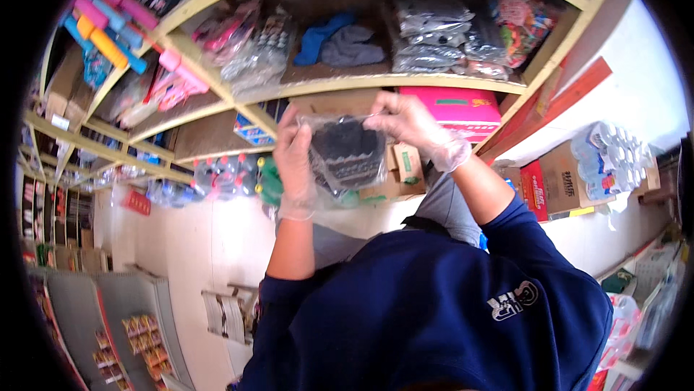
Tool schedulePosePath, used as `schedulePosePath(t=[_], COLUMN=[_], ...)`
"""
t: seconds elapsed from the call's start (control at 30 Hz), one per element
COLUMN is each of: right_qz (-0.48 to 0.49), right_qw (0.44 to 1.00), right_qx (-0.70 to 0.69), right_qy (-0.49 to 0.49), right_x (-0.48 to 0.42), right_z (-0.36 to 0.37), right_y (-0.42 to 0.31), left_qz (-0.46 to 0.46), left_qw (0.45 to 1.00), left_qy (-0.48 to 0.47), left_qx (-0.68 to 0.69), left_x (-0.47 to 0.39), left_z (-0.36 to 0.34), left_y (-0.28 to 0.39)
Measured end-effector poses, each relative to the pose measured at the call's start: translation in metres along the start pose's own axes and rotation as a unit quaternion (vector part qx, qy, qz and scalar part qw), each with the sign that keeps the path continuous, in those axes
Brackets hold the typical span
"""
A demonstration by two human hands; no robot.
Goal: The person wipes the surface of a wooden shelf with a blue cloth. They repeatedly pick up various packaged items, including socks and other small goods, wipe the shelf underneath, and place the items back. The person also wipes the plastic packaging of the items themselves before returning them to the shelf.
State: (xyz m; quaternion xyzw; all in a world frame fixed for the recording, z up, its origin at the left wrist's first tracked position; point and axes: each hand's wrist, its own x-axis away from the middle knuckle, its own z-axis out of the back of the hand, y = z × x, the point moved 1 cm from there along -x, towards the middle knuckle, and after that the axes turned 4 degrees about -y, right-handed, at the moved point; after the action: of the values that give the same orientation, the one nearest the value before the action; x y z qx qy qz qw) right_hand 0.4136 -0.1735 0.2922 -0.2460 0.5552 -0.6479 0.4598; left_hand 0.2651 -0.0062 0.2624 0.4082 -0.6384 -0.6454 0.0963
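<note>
A clear plastic bag (347, 152) with folded dark fabric inside hangs between my two hands, in front of the shelving. My left hand (294, 158), in a thin clear disposable glove, grips the bag's left edge with thumb and fingers. At the bag's upper right corner, my right hand (404, 124), gloved the same way, pinches the plastic. Just above, on the wooden shelf, lie a blue cloth item (324, 38) and a grey cloth item (353, 47). Stacked bagged dark goods (434, 33) are to their right.
A pink carton (452, 109) sits on the lower shelf behind my right hand. Bottles with red caps (225, 174) stand on the floor at left. Shrink-wrapped water bottles (610, 160) rest by a cardboard box (564, 185) at right. Grey metal shelving (130, 304) occupies the lower left.
</note>
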Motion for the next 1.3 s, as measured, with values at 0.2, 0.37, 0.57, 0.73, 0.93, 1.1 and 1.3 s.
schedulePosePath(t=[0.2,0.37,0.57,0.73,0.93,1.1,1.3], right_qz=[0.091,0.089,-0.004,0.012,-0.022,-0.036,0.018], right_qw=[0.977,0.973,0.996,0.991,0.989,0.995,0.952], right_qx=[0.171,0.207,0.074,-0.016,-0.046,-0.048,0.162], right_qy=[-0.086,-0.045,0.044,0.136,0.139,0.08,-0.259], right_x=[-0.005,-0.005,-0.007,-0.018,-0.023,-0.024,-0.023], right_z=[0.013,0.011,0.012,0.015,0.024,0.034,0.021], right_y=[-0.014,-0.019,-0.008,0.0,0.003,0.003,-0.032], left_qz=[-0.142,0.112,0.208,0.174,0.229,0.273,0.277], left_qw=[0.911,0.841,0.923,0.965,0.956,0.909,0.816], left_qy=[-0.174,-0.349,-0.301,-0.194,-0.179,-0.316,-0.499], left_qx=[-0.347,-0.397,-0.12,0.04,0.034,-0.001,-0.097], left_x=[-0.016,-0.013,-0.012,-0.015,-0.017,-0.02,-0.024], left_z=[-0.015,-0.025,-0.018,-0.017,-0.026,-0.008,-0.027], left_y=[0.042,0.027,0.022,0.018,0.013,0.002,0.011])
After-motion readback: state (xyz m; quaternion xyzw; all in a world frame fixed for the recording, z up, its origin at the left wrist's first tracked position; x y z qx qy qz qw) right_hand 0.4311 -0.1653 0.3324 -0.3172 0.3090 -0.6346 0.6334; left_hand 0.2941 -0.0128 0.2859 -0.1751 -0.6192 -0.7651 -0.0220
